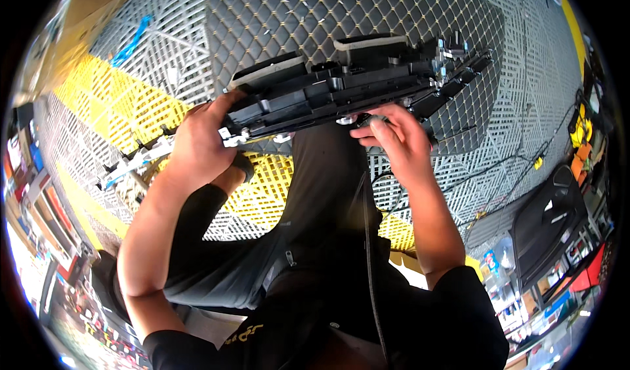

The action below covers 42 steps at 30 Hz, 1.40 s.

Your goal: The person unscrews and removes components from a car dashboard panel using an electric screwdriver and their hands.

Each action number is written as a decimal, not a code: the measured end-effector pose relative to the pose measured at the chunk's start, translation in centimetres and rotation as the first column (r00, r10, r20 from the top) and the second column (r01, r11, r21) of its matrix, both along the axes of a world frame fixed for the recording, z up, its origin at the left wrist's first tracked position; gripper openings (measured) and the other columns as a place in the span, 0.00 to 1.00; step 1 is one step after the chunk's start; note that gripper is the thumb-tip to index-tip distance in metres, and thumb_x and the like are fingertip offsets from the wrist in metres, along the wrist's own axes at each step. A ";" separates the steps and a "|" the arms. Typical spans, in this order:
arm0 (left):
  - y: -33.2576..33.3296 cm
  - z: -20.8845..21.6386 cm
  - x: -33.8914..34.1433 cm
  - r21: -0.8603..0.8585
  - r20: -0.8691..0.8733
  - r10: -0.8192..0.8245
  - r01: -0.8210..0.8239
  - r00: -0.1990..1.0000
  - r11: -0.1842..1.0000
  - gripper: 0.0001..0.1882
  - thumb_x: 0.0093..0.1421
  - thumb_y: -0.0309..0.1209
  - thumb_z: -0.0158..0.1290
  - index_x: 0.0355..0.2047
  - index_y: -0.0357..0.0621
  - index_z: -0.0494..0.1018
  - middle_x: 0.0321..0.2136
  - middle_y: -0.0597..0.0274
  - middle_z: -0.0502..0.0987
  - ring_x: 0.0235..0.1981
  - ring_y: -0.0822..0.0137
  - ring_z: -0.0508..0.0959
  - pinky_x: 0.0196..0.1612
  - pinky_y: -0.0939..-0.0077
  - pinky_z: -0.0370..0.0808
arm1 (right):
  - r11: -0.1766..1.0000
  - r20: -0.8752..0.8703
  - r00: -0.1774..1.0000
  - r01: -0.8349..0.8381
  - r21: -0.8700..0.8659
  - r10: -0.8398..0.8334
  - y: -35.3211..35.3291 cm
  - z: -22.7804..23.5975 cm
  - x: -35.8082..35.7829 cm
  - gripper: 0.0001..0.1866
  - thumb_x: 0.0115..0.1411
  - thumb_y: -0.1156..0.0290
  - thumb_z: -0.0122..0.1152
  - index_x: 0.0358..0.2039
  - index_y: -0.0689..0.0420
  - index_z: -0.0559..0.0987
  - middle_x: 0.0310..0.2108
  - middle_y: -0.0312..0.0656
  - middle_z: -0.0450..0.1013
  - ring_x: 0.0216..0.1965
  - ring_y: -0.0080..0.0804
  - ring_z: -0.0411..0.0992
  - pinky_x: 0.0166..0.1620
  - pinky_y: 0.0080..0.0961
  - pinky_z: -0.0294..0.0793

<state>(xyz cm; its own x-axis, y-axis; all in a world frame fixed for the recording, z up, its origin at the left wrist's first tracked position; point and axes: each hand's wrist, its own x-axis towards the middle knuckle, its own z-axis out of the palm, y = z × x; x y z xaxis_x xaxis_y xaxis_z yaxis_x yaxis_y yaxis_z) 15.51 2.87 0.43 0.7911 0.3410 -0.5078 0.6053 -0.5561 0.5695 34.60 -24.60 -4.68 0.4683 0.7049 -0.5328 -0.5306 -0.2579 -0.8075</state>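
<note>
A long black plastic panel (328, 94), which looks like a car dashboard air-vent trim, is held at a slant above my leg. Two foam-edged duct openings stick up from its far side, and clear and white clips show at its right end. My left hand (200, 143) is wrapped round the panel's left end, thumb on top. By the near lower edge, right of the middle, my right hand (403, 143) has thumb and fingers closed together. Whatever lies between those fingertips is too small and dark to make out. A silvery clip (345, 120) shows beside them.
A black quilted mat (275, 15) lies on grey and yellow plastic floor grating (138, 101). A blue strap (133, 42) lies at upper left, near a cardboard box (85, 9). Cables (505, 156) run across the floor at right, towards a black panel (551, 225) and cluttered shelves.
</note>
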 end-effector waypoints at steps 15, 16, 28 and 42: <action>-10.5 23.9 -23.4 -0.142 -0.250 0.140 -0.179 0.958 0.973 0.38 0.47 0.16 0.55 0.63 0.31 0.68 0.43 0.49 0.83 0.45 0.64 0.81 0.53 0.69 0.75 | 0.614 0.977 -0.019 -0.776 -0.148 0.213 0.4 20.6 -11.3 0.33 0.50 0.50 0.73 0.55 0.53 0.81 0.46 0.39 0.79 0.44 0.40 0.78 0.48 0.35 0.79; -11.4 24.0 -25.6 -0.142 -0.262 0.166 -0.208 0.951 0.968 0.38 0.47 0.16 0.55 0.63 0.31 0.68 0.43 0.48 0.82 0.45 0.65 0.80 0.53 0.69 0.75 | 0.583 0.979 -0.051 -0.796 -0.160 0.199 0.7 21.0 -12.7 0.33 0.52 0.49 0.71 0.55 0.54 0.80 0.44 0.39 0.79 0.41 0.39 0.77 0.46 0.34 0.79; -17.4 14.0 -39.8 -0.755 -0.162 0.333 -0.334 0.929 0.564 0.32 0.51 0.17 0.59 0.59 0.31 0.70 0.42 0.58 0.83 0.41 0.70 0.81 0.47 0.74 0.78 | 0.168 0.811 -0.218 -0.918 -0.360 0.542 3.6 19.2 -21.8 0.29 0.63 0.46 0.62 0.56 0.54 0.81 0.42 0.46 0.80 0.43 0.47 0.79 0.47 0.37 0.78; -9.7 17.2 -40.9 -0.358 -0.055 0.305 -0.304 0.951 0.883 0.29 0.54 0.28 0.54 0.59 0.40 0.70 0.30 0.56 0.79 0.33 0.64 0.79 0.39 0.66 0.75 | 0.316 0.886 -0.293 -0.855 -0.411 0.360 10.6 21.2 -24.1 0.31 0.58 0.47 0.66 0.58 0.50 0.80 0.42 0.39 0.77 0.42 0.40 0.77 0.46 0.35 0.77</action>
